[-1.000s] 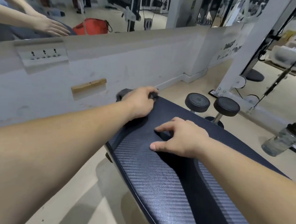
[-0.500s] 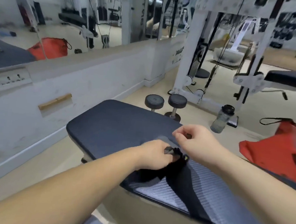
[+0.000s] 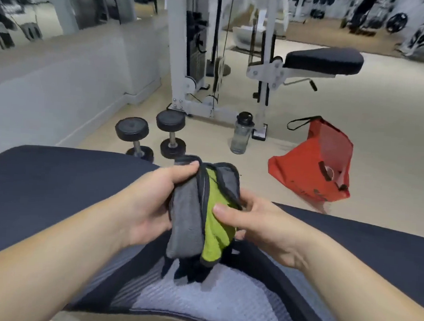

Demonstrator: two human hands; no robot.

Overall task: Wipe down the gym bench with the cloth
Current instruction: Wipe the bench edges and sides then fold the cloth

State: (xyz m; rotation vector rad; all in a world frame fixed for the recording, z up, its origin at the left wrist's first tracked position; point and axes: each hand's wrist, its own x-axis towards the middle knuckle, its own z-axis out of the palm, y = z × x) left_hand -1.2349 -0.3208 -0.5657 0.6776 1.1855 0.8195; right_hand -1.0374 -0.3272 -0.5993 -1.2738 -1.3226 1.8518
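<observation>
both hands, left hand (image 3: pixel 150 206) and right hand (image 3: pixel 259 226), grip the soft, light cloth (image 3: pixel 197 217) above the bench (image 3: pixel 41 181); bunch it in one palm.

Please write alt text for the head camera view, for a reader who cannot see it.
The left hand and right hand hold a folded grey and green cloth above the dark gym bench. On the floor beyond are two dumbbells, a water bottle and a red bag.
</observation>
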